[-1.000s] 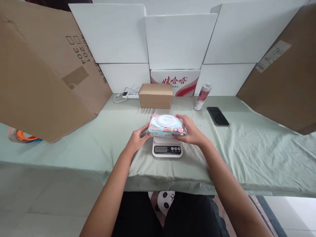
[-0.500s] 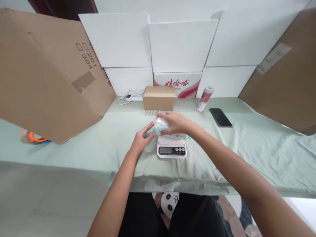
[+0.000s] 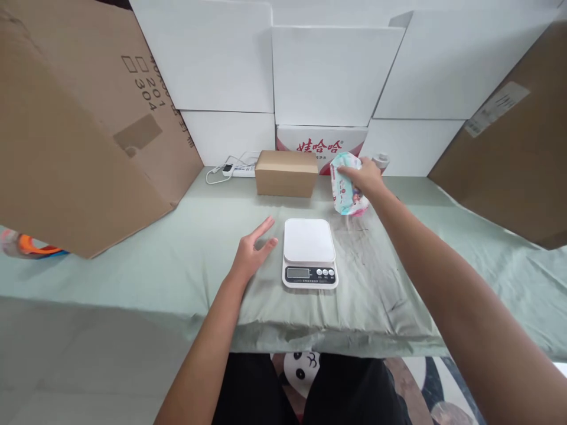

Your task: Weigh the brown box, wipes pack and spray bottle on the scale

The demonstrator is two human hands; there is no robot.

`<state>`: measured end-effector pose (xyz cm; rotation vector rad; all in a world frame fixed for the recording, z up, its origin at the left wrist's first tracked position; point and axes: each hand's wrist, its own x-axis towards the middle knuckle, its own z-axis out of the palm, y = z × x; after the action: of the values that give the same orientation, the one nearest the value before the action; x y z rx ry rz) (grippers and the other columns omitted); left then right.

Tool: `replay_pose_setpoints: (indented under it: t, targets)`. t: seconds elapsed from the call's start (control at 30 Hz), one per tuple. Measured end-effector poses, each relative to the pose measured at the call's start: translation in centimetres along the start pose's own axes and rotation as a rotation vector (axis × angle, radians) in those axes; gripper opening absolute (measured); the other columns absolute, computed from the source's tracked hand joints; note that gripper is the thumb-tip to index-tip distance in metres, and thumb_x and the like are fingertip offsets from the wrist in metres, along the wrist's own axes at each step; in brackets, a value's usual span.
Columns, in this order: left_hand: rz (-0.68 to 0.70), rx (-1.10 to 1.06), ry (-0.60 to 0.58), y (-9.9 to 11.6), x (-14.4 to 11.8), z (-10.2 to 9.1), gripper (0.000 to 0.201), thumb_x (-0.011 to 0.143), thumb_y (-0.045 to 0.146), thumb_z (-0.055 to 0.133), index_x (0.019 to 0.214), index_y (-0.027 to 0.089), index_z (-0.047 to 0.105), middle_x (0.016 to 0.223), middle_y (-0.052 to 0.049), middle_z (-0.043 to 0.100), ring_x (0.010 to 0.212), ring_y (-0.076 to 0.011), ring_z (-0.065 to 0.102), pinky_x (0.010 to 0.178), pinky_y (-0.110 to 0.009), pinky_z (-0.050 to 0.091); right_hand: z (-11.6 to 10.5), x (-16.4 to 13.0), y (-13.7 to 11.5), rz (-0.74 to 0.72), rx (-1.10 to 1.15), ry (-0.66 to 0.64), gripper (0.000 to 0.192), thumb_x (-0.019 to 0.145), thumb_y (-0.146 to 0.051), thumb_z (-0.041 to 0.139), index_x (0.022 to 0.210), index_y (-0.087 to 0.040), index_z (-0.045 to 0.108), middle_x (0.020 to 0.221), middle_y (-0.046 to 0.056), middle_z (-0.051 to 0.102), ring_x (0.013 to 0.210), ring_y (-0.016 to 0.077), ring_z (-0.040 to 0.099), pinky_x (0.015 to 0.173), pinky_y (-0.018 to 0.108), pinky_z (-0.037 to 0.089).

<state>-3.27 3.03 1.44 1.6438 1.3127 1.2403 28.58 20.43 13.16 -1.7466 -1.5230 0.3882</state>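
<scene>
My right hand (image 3: 364, 176) grips a pack of wet wipes (image 3: 344, 192), pale blue, white and pink, by its upper right side. The pack is tilted upright above the cloth, to the right of the cardboard box. A white kitchen scale (image 3: 309, 242) with a small grey display stands in front of me with a bare weighing plate. My left hand (image 3: 253, 251) rests beside the scale's left edge, apart from it, its fingers spread and holding nothing.
A small brown box (image 3: 286, 174) stands at the back, with a white power strip (image 3: 239, 171) to its left. Behind my right hand shows part of a bottle (image 3: 381, 160). Large cardboard panels (image 3: 88, 130) flank the table, and tape rolls (image 3: 33, 245) lie far left.
My right hand has lifted the pack of wipes off the scale and carried it back and to the right. The weighing plate is now uncovered. My left hand has hardly moved.
</scene>
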Motion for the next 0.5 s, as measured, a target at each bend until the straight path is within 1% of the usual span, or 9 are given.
replay_pose_setpoints:
  t: [0.03,0.1,0.2,0.27,0.33,0.4,0.5]
  targets:
    - [0.007,0.006,-0.005,0.0,0.0,0.0,0.079,0.092,0.065,0.067,0.157,0.021,0.055,0.160,-0.012,0.058,0.157,-0.0299,0.045,0.131,-0.042,0.035,0.9,0.7,-0.2,0.019,-0.119,0.021,0.064,0.076,-0.054,0.079,0.127,-0.016,0.065,0.123,0.019,0.072,0.120,0.0388,0.066,0.104,0.055,0.054]
    - [0.015,0.012,-0.009,0.0,0.0,0.0,0.079,0.093,0.065,0.067,0.157,0.020,0.055,0.160,-0.012,0.058,0.157,-0.0300,0.045,0.132,-0.042,0.035,2.6,1.9,-0.7,0.087,-0.281,-0.003,0.069,0.078,-0.053,0.078,0.132,-0.013,0.062,0.130,0.023,0.069,0.124,0.0401,0.064,0.106,0.054,0.052]
    - [0.005,0.018,-0.013,0.0,0.0,-0.1,0.078,0.093,0.066,0.066,0.156,0.022,0.056,0.159,-0.010,0.059,0.157,-0.0303,0.045,0.132,-0.042,0.035,4.4,2.7,-1.1,0.146,-0.367,-0.064,0.069,0.081,-0.049,0.077,0.136,-0.009,0.062,0.135,0.029,0.066,0.124,0.0409,0.064,0.103,0.053,0.053]
    - [-0.002,0.019,-0.016,0.0,0.0,-0.1,0.078,0.093,0.067,0.066,0.156,0.022,0.056,0.159,-0.010,0.059,0.157,-0.0304,0.045,0.131,-0.042,0.036,4.8,2.9,-1.0,0.150,-0.379,-0.089,0.067,0.081,-0.046,0.078,0.134,-0.009,0.063,0.133,0.028,0.067,0.122,0.0404,0.065,0.102,0.053,0.054]
    - [-0.002,0.018,-0.017,0.0,-0.1,-0.2,0.078,0.094,0.066,0.065,0.157,0.021,0.055,0.159,-0.010,0.059,0.158,-0.0303,0.045,0.132,-0.042,0.036,4.3,2.8,-0.5,0.110,-0.360,-0.105,0.062,0.080,-0.047,0.079,0.129,-0.010,0.067,0.127,0.025,0.070,0.118,0.0391,0.067,0.101,0.051,0.054]
    - [0.006,0.018,-0.014,0.1,-0.1,-0.2,0.078,0.094,0.066,0.064,0.157,0.021,0.055,0.160,-0.010,0.059,0.157,-0.0301,0.045,0.131,-0.042,0.036,2.9,2.4,0.2,0.096,-0.260,-0.146,0.055,0.081,-0.049,0.080,0.122,-0.014,0.070,0.122,0.020,0.073,0.112,0.0355,0.069,0.098,0.047,0.056]
    - [0.016,0.013,-0.012,0.2,-0.1,-0.2,0.079,0.094,0.067,0.064,0.157,0.021,0.054,0.160,-0.011,0.059,0.158,-0.0307,0.044,0.130,-0.043,0.037,-0.2,1.3,1.3,0.177,-0.048,-0.273,0.043,0.088,-0.051,0.075,0.118,-0.021,0.071,0.112,0.012,0.076,0.096,0.0280,0.072,0.085,0.040,0.057]
